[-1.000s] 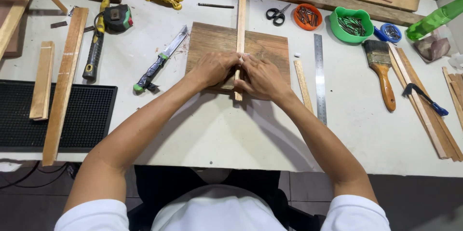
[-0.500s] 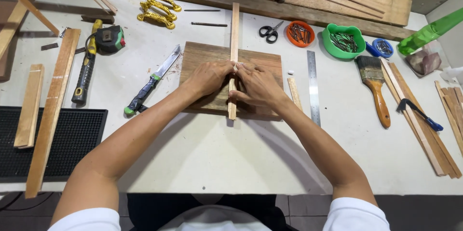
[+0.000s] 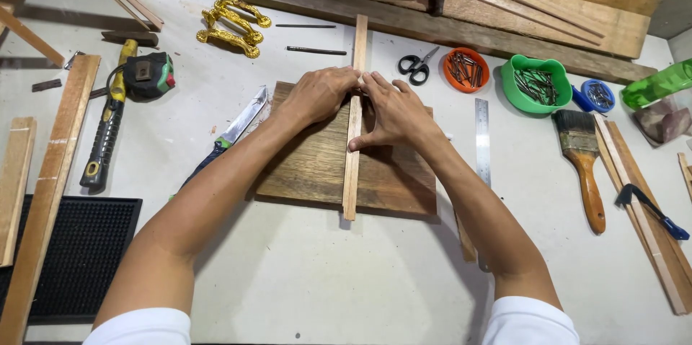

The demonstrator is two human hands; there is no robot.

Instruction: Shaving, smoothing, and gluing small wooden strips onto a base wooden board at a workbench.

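Head view: a thin wooden strip [image 3: 353, 121] is laid lengthwise across the dark board [image 3: 310, 165] on the counter [image 3: 324, 273]. Left hand [image 3: 317, 94] and right hand [image 3: 393, 111] are pressed flat beside the strip, fingertips touching it, nothing clenched. Scissors [image 3: 417, 64] lie beyond the board.

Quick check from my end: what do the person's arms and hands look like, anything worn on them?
Both arms are bare from the short white sleeves at the bottom edge of the view down to the fingers. The left hand and right hand wear no gloves, and no watch, ring or wristband shows from this angle. No bandage or marking is visible on either forearm.
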